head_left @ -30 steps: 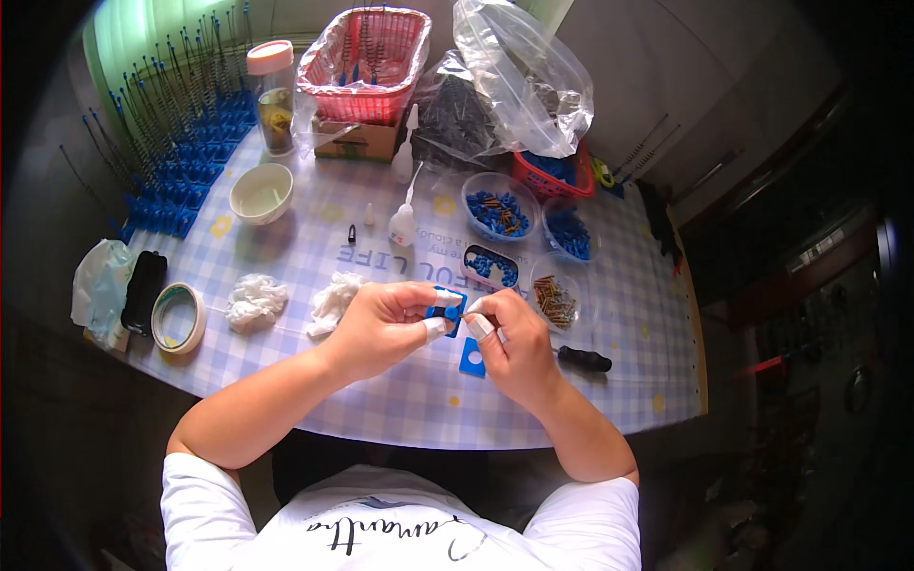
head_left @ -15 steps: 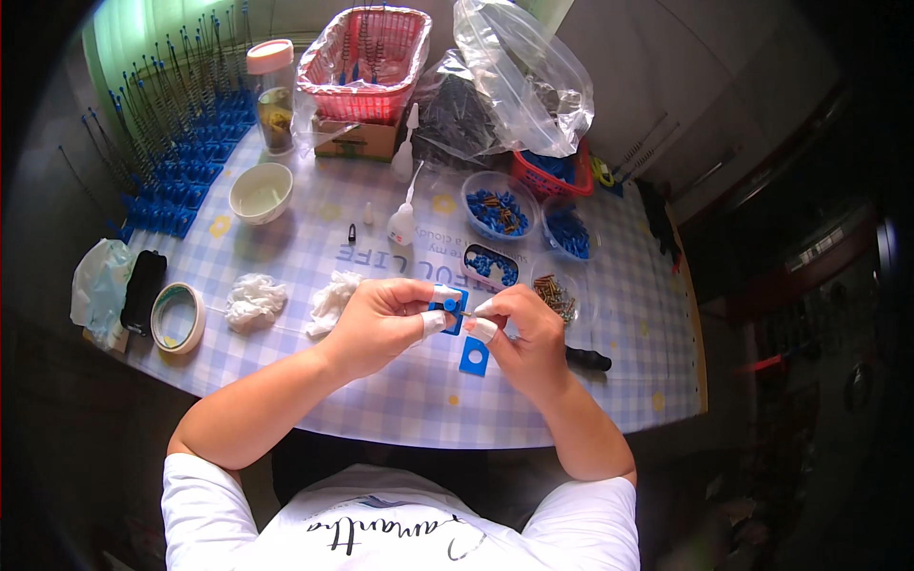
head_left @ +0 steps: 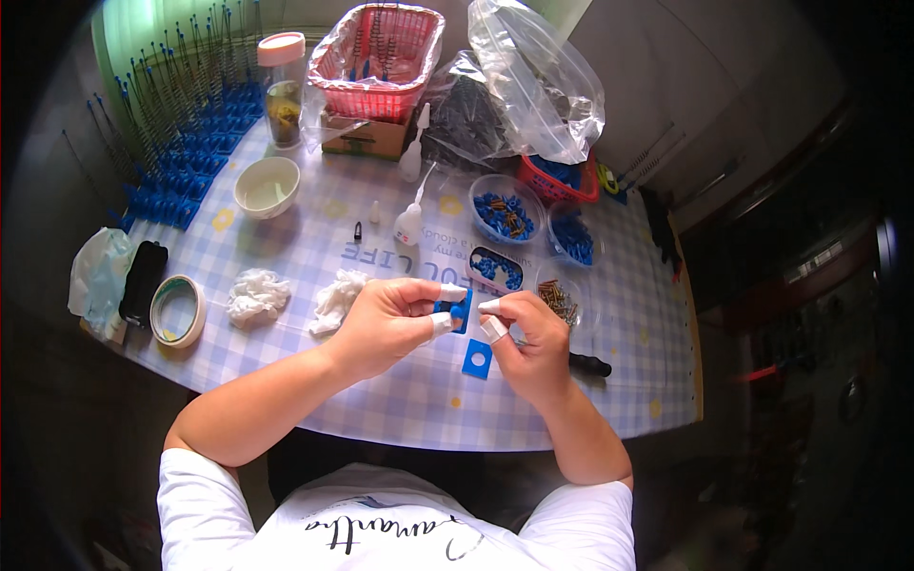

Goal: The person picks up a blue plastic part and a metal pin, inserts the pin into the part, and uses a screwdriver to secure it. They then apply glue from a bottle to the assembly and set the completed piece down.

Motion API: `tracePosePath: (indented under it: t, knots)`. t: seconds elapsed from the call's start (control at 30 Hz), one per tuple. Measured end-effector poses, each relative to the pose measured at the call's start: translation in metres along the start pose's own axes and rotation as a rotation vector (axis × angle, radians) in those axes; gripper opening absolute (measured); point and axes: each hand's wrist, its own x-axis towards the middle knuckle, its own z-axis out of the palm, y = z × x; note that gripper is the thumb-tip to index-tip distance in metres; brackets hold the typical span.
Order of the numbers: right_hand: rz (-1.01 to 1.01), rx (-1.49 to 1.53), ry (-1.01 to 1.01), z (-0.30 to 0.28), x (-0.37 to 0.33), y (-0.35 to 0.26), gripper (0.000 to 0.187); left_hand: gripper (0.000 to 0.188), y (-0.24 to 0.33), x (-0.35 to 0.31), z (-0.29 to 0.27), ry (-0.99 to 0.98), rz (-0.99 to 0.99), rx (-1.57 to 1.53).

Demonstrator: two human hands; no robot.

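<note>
My left hand (head_left: 381,328) pinches a small blue plastic part (head_left: 465,322) between thumb and fingers, with white tape wrapped on the fingertips. A round blue knob shows on the part's face. Just to its right, my right hand (head_left: 533,352) has taped thumb and index finger close together. Whatever thin piece may be between those fingertips is too small to name. Below the hands, a flat blue plate (head_left: 471,371) with a round hole lies on the checked tablecloth. Beside my right hand lies a tool with a black handle (head_left: 590,364).
Tubs of blue parts (head_left: 572,238) and mixed blue and brass pieces (head_left: 508,221) stand beyond my right hand, near a dish of screws (head_left: 557,299). Glue bottles (head_left: 408,226), a bowl (head_left: 267,188), a tape roll (head_left: 178,312) and blue spring-stem pieces (head_left: 171,181) occupy the left and back.
My right hand has drawn slightly right, away from the blue part, leaving a gap. The left hand keeps its hold and has tilted the part a little. The whole view has shifted slightly.
</note>
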Motion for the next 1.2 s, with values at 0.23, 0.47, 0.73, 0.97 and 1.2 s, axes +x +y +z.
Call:
tracePosePath:
  t: [0.23, 0.47, 0.73, 0.97, 1.2]
  knots:
    - [0.042, -0.019, -0.044, 0.003, -0.003, -0.001, 0.022, 0.032, 0.000, 0.001, 0.002, -0.026, -0.012, -0.032]
    - [-0.125, -0.059, -0.010, 0.006, 0.001, -0.005, 0.036, 0.032, -0.002, -0.002, 0.005, -0.020, -0.012, 0.056]
    - [0.041, 0.024, -0.027, 0.010, -0.005, 0.002, 0.030, 0.034, -0.004, -0.004, 0.012, -0.041, 0.041, 0.102]
    - [0.261, 0.264, 0.020, 0.017, -0.007, 0.015, 0.022, 0.054, -0.007, -0.004, 0.012, -0.042, 0.030, 0.140]
    - [0.429, 0.455, -0.005, 0.010, -0.008, 0.017, 0.023, 0.063, 0.004, -0.002, 0.011, -0.058, -0.047, 0.045]
